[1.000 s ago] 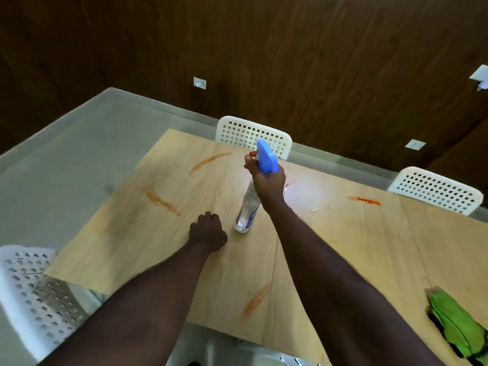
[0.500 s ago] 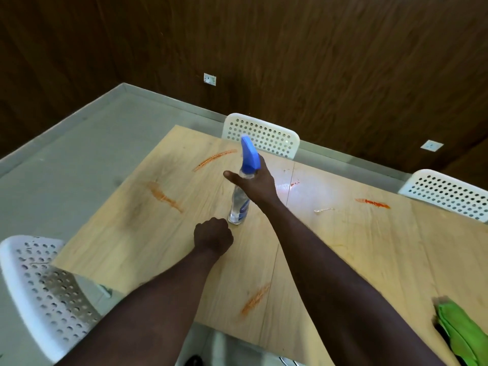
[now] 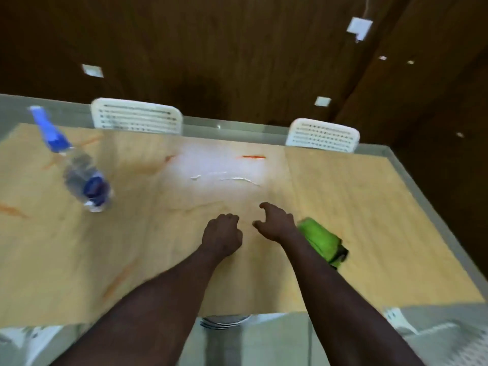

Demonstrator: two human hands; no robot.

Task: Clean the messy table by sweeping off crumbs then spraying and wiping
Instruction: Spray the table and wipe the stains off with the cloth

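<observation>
table [image 3: 343,202]: pale wood grain
streaks [image 3: 252,156]: orange-red, plus one whitish smear [image 3: 237,179]
spray bottle [image 3: 79,170]: clear body, with blue trigger and label
cloth [image 3: 320,239]: bright green
chairs [image 3: 137,120]: white, dotted with holes
wall [image 3: 237,48]: dark brown wood grain

Spray bottle [image 3: 79,170] stands upper left of frame on my table [image 3: 369,220]: clear body, blue trigger head, blue label, blurred. Green cloth [image 3: 320,240] is bunched right of centre on the wood. Orange streaks [image 3: 252,156] and a white smear [image 3: 237,178] mark the top, centre and left.
</observation>
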